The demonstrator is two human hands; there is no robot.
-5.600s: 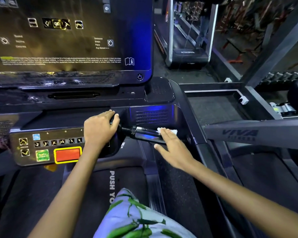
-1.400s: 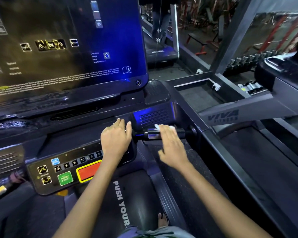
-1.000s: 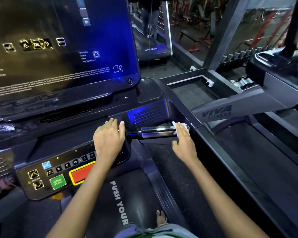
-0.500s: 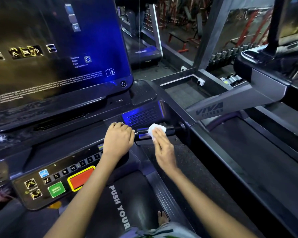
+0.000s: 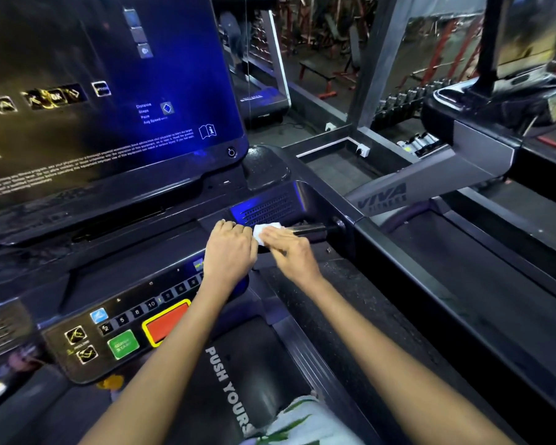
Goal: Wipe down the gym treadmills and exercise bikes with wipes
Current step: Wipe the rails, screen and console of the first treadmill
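The right hand (image 5: 289, 248) presses a white wipe (image 5: 265, 232) with straight fingers onto the treadmill's handlebar (image 5: 312, 229); just left of the wipe, the left hand (image 5: 230, 250) curls over the console edge (image 5: 212, 252).

"PUSH YOURS" on treadmill belt (image 5: 235, 393); "VIVA" on neighbouring treadmill arm (image 5: 430, 184); "5, 8, 10" on keypad (image 5: 137, 313).
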